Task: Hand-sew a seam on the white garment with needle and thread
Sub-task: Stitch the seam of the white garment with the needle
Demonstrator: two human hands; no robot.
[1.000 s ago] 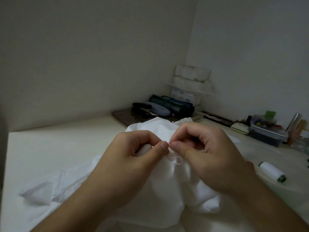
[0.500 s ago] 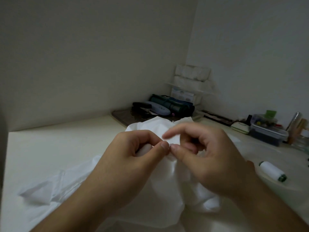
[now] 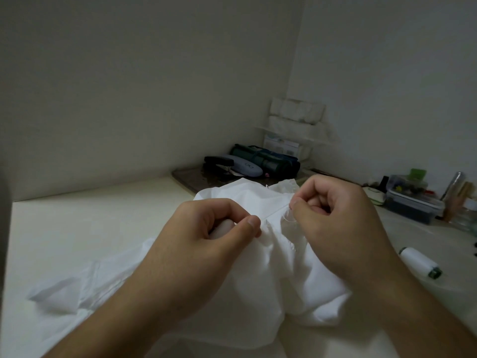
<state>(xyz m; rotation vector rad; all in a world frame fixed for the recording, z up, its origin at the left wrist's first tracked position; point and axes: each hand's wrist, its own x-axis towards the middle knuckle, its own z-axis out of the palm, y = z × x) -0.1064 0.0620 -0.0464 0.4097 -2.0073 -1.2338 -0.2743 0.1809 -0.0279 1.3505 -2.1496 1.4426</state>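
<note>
Now the left hand (image 3: 206, 244) pinches the white garment (image 3: 271, 275); right hand (image 3: 343, 223) fingers clamp the thread (image 3: 289, 217), which a hard tug could snap or pucker the seam.

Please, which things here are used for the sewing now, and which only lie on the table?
In use: white garment, pinched by left hand; thread, pinched by right hand; the needle is too small to tell.

Lying about: thread spool, glasses case, stapler, green pouch, plastic box.

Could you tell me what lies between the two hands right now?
In the head view, bunched white garment and a taut thread span the gap between left hand and right hand.
</note>
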